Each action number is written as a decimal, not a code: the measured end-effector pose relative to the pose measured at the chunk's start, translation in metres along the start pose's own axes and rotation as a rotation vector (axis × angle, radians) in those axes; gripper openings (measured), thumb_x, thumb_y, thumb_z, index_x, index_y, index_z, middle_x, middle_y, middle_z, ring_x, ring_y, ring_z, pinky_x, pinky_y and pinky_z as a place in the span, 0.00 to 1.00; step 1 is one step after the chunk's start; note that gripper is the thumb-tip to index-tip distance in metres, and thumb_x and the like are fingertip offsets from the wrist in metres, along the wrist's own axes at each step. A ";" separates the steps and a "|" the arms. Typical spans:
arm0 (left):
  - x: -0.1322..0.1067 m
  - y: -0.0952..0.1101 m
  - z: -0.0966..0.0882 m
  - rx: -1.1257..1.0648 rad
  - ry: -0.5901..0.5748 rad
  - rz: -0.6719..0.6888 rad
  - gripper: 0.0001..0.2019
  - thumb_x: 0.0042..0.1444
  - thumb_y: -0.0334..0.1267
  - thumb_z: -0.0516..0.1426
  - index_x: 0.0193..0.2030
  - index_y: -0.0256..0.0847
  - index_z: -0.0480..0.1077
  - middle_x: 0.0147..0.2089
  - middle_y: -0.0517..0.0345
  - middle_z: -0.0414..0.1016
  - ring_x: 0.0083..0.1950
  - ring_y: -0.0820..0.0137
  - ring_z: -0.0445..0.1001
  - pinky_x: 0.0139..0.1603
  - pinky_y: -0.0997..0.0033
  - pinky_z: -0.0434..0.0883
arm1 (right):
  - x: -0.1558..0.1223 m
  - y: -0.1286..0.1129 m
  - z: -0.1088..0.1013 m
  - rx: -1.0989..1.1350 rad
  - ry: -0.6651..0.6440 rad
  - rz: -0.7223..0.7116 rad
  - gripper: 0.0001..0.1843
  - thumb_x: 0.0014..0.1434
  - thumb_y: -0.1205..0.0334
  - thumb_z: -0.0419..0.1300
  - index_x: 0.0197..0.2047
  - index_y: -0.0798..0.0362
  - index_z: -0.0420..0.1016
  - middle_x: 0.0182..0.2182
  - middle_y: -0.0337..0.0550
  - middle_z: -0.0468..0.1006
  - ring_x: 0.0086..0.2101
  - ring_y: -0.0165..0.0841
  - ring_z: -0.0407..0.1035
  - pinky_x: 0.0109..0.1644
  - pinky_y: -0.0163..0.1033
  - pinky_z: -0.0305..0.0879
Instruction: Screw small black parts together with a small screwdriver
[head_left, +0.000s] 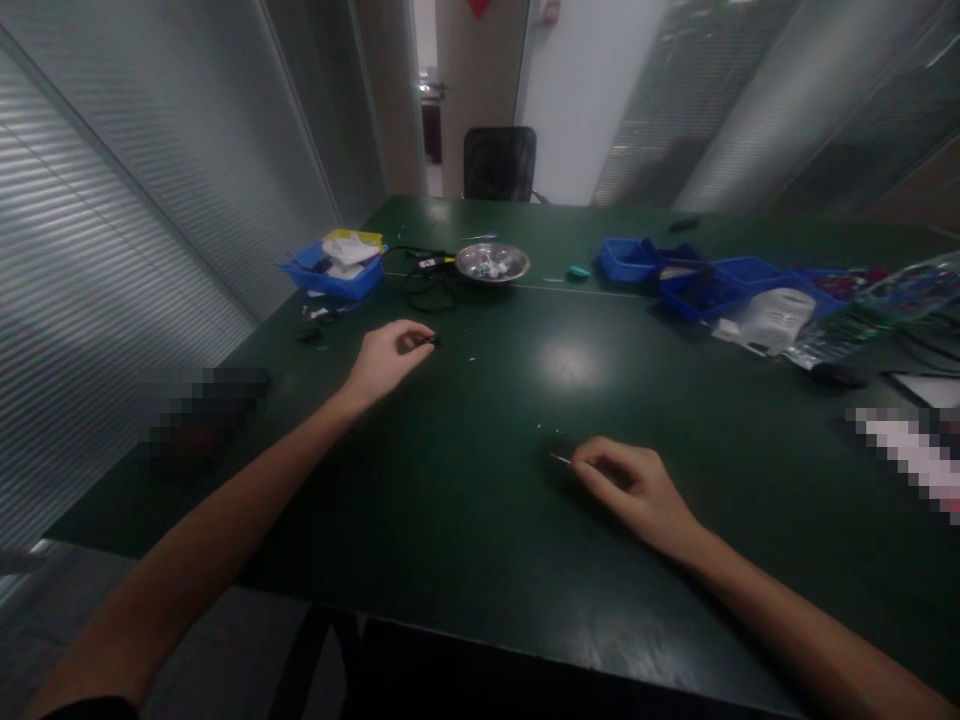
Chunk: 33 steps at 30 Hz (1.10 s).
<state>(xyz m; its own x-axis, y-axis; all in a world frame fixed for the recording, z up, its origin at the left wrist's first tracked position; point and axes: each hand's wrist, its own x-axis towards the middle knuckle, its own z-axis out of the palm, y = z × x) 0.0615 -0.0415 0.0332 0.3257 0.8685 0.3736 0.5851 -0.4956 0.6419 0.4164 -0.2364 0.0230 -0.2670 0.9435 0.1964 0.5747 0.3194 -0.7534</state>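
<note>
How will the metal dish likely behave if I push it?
The dish looks like thin, shiny metal, so probably stiff and fairly light. Its wide, shallow shape suggests sliding rather than tipping. The white bits inside look loose and may shift.

Illumination is dim. Glare spots mark the tabletop [450, 500] near its middle and near edge. Fine detail blurs; sides stretch; two patches are pixelated.
</note>
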 end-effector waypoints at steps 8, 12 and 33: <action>-0.075 0.098 0.067 -0.242 -0.593 0.325 0.09 0.65 0.39 0.62 0.51 0.43 0.76 0.47 0.55 0.78 0.49 0.64 0.73 0.52 0.62 0.68 | -0.001 -0.008 0.001 -0.066 -0.048 -0.048 0.09 0.71 0.59 0.58 0.41 0.51 0.78 0.34 0.41 0.81 0.32 0.33 0.75 0.36 0.37 0.68; -0.077 0.096 0.072 -0.221 -0.627 0.358 0.08 0.66 0.38 0.61 0.51 0.43 0.75 0.47 0.55 0.78 0.50 0.63 0.73 0.54 0.60 0.67 | -0.001 -0.008 0.004 -0.092 -0.082 -0.105 0.08 0.71 0.61 0.57 0.41 0.51 0.78 0.34 0.42 0.80 0.33 0.34 0.75 0.38 0.38 0.68; -0.077 0.095 0.078 -0.207 -0.591 0.325 0.06 0.65 0.36 0.60 0.49 0.42 0.74 0.45 0.55 0.76 0.48 0.64 0.72 0.53 0.61 0.66 | 0.006 -0.006 0.002 -0.178 -0.177 -0.149 0.06 0.68 0.65 0.57 0.39 0.51 0.76 0.31 0.39 0.75 0.28 0.30 0.71 0.32 0.35 0.63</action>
<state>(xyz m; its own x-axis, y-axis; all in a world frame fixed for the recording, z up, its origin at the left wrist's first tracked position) 0.1498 -0.1542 0.0133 0.8431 0.5069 0.1797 0.2557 -0.6718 0.6952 0.4099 -0.2332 0.0271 -0.4806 0.8599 0.1722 0.6414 0.4786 -0.5997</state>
